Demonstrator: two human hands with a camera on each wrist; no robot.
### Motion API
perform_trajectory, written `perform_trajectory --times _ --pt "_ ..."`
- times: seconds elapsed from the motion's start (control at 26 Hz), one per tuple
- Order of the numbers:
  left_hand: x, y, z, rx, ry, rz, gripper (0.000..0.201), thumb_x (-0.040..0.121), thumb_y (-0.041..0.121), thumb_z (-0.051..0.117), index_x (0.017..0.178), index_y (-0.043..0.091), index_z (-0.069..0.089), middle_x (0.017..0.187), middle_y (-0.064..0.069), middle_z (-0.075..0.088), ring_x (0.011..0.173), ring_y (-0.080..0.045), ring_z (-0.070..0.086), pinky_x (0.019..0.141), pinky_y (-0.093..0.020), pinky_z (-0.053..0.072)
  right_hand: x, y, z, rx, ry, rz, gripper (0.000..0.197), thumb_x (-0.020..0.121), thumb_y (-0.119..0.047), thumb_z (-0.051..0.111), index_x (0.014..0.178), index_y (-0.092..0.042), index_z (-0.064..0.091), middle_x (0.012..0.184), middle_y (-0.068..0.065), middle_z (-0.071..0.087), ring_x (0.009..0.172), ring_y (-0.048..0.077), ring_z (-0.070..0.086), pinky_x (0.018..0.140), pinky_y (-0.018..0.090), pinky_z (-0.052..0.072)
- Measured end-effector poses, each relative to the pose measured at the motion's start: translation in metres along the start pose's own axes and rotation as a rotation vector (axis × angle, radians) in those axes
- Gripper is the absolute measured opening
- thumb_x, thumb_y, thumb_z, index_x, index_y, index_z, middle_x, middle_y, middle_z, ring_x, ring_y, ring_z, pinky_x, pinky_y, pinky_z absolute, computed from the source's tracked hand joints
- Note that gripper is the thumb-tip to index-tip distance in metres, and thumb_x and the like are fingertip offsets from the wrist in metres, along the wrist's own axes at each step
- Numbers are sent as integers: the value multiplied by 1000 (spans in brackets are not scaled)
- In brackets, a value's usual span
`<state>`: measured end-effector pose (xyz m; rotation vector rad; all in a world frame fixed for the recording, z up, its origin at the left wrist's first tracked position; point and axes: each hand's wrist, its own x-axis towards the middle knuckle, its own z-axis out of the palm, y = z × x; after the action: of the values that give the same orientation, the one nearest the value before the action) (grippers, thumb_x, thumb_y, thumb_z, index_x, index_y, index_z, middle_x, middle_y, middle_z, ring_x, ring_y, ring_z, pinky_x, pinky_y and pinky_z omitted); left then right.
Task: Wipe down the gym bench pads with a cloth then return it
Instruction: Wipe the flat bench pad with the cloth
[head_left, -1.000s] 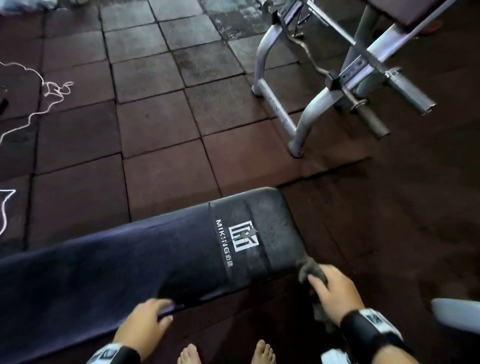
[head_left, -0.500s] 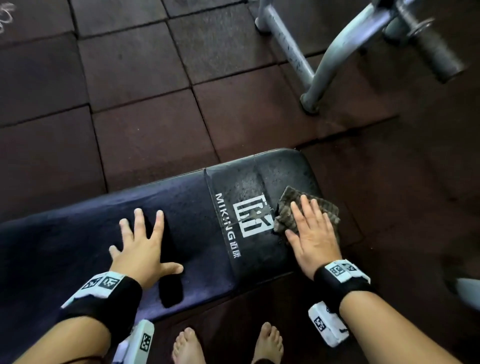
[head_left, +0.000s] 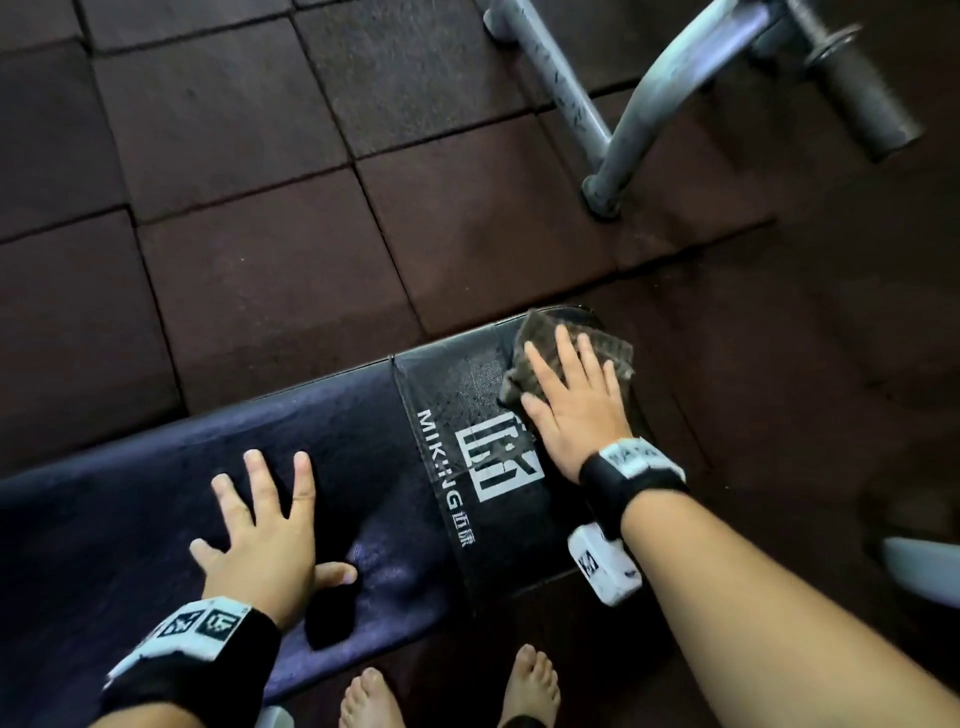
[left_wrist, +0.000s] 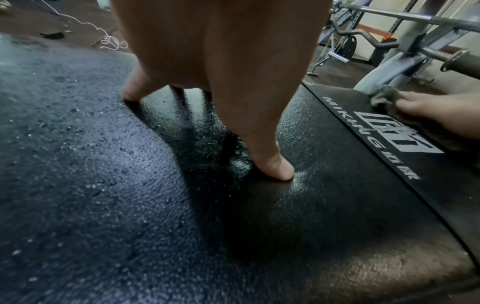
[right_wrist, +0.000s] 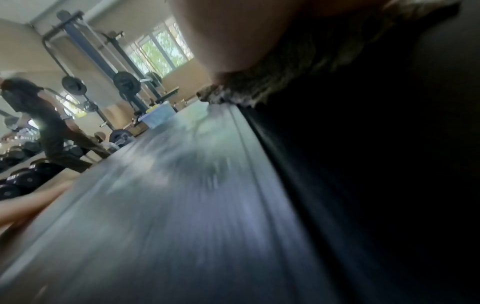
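A dark padded gym bench (head_left: 156, 519) runs across the lower head view, its right end black with a white MIKING logo (head_left: 498, 457). My right hand (head_left: 571, 400) lies flat with straight fingers on a grey-brown cloth (head_left: 613, 348) at that far right end. The cloth (left_wrist: 381, 96) shows bunched under those fingers in the left wrist view, and the cloth (right_wrist: 298, 67) sits under the palm in the right wrist view. My left hand (head_left: 265, 530) presses spread fingers onto the blue part of the pad (left_wrist: 103, 185), holding nothing.
A grey metal machine frame (head_left: 613, 135) with a bar sleeve (head_left: 852, 98) stands on the rubber floor tiles (head_left: 260, 208) beyond the bench's right end. My bare feet (head_left: 452, 691) stand below the bench. Another person (right_wrist: 39, 123), weight racks and dumbbells show in the right wrist view.
My right hand has brought the cloth up onto the bench's right end and slid it toward the far edge. My left hand moved from the near edge onto the pad.
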<state>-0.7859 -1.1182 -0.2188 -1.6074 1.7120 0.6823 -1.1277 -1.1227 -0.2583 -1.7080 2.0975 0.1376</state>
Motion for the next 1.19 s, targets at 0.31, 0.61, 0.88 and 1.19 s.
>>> perform_trajectory --times 0.31,0.61,0.88,1.19 --pt "2 2 -4 -14 -37 -14 138 69 81 65 150 32 -35 145 -13 -57 145 -47 -32 102 -74 37 -21 11 4 -45 -18 116 65 99 -56 25 160 -45 2 170 -2 -16 156 22 -14 125 54 5" --pt "-2 -2 -2 -21 -18 18 136 67 82 65 152 35 -31 151 -10 -51 147 -44 -28 101 -75 36 -47 18 22 -64 44 -4 64 101 -51 31 161 -40 9 171 -1 -9 157 23 -8 126 53 8" --pt "1 -3 -3 -36 -28 30 138 66 81 66 150 36 -34 151 -9 -50 147 -44 -30 102 -76 35 -79 26 29 -69 -21 79 68 97 -57 23 159 -43 0 170 -3 -13 156 21 -11 126 51 7" --pt "0 -4 2 -39 -19 31 138 66 79 69 151 37 -32 152 -8 -50 147 -43 -31 101 -77 34 -3 10 8 -59 31 47 65 103 -50 32 161 -39 5 171 0 -10 157 23 -9 126 52 5"
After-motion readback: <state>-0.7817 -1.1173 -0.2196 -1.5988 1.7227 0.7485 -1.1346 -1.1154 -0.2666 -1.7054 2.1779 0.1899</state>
